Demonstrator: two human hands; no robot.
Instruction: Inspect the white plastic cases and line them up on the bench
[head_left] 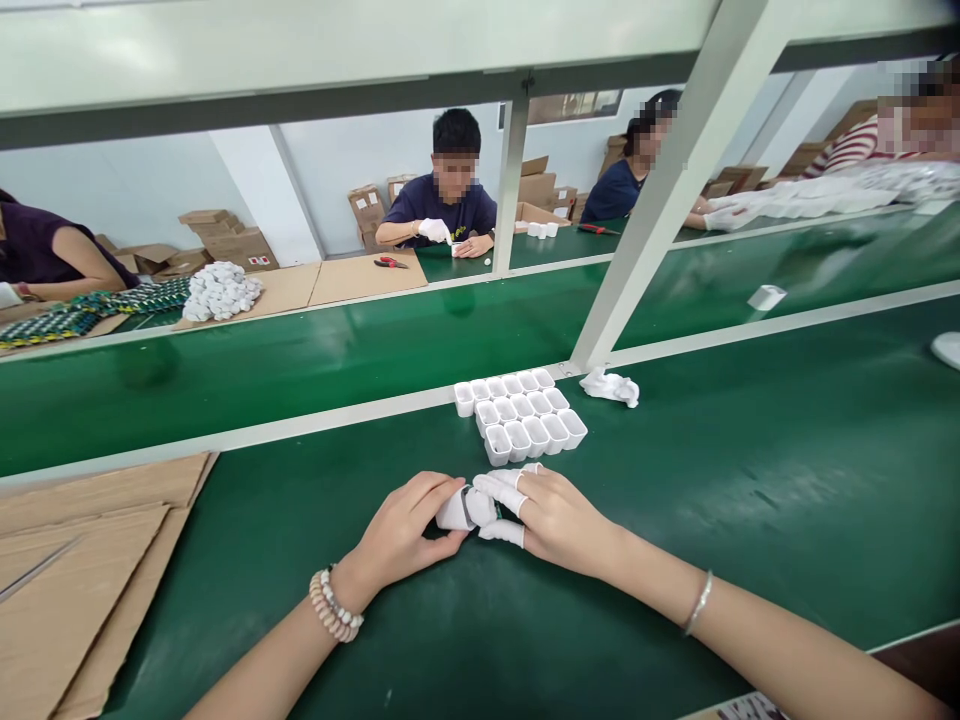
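Between my two hands, low over the green table, is a small white cup (453,510) lying on its side, its opening turned to the right. My left hand (405,530) grips it between thumb and fingers. My right hand (536,508), with white covers on several fingers, pinches a round white piece (481,507) at the cup's opening. A bit of green shows beside that piece; the rest is hidden by the fingers. Just beyond my hands stand rows of white cups (517,412), open side up.
Cardboard sheets (82,560) lie at the left. A crumpled white cloth (611,387) is by a slanted post (675,190). Across the green belt (337,350), several people sit working; a white cup (766,297) lies on the belt. A white pile (221,291) sits far left.
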